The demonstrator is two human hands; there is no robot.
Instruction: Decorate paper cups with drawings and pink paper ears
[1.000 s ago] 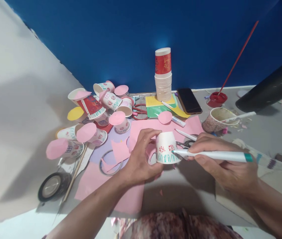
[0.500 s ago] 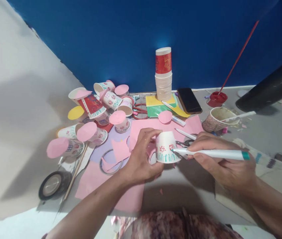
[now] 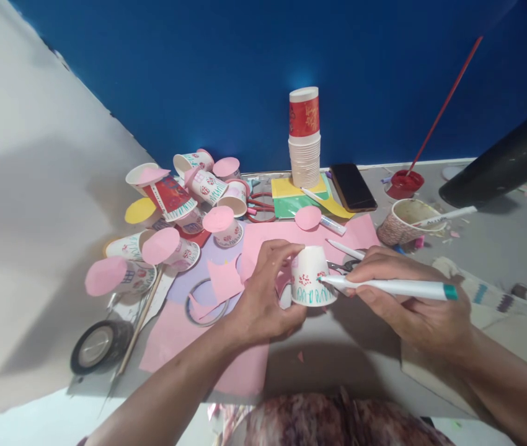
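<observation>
A white paper cup (image 3: 307, 263), upside down, is gripped at its left side between the thumb and fingers of my left hand (image 3: 268, 294). Red dotted flowers and a green zigzag band mark its side. My right hand (image 3: 412, 297) is closed round a white marker (image 3: 398, 287) with a green end, and the marker's tip meets the cup near the right-hand red flower. Beyond my hands lie a pink paper disc (image 3: 307, 218) and pink paper (image 3: 268, 238). Scissors (image 3: 340, 266) are partly hidden behind the cup and my right hand.
Several decorated cups (image 3: 208, 186) with paper discs crowd the left. Behind stand a cup stack (image 3: 305, 158) and a phone (image 3: 353, 187). To the right are a red paint pot (image 3: 405, 184), a patterned cup (image 3: 391, 230) and a black cylinder (image 3: 500, 161). Tape (image 3: 98, 347) lies front left.
The marker and my right hand have shifted slightly left, with the tip still at the cup. My left hand keeps its hold.
</observation>
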